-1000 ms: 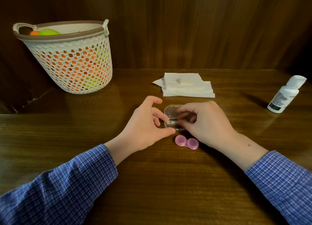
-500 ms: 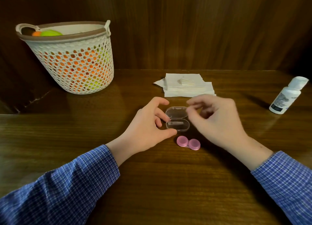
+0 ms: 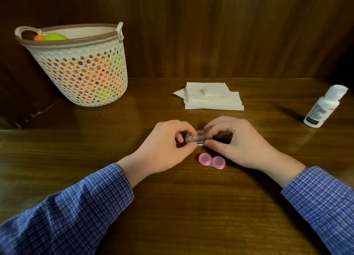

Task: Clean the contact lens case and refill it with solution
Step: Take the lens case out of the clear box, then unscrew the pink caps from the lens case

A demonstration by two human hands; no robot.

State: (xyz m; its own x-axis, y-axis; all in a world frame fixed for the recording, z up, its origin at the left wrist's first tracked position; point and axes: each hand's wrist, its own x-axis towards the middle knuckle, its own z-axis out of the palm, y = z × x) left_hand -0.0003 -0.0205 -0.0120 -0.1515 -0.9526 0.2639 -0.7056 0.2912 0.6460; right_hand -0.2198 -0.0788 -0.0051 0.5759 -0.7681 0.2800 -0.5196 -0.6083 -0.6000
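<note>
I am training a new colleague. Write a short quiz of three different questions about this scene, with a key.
1. True or false: the pink lens case lies between the wrists, untouched.
2. What do both the left hand and the right hand pinch?
3. The solution bottle stands: A) near the basket, B) at the far right, C) on the tissues.

Key: 1 true; 2 the small clear box; 3 B.

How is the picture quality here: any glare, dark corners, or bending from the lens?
Head view: soft glare on the table; corners fall dark; wide-angle bending tilts the basket and bottle outward; hands and clear box stay fairly sharp.
</note>
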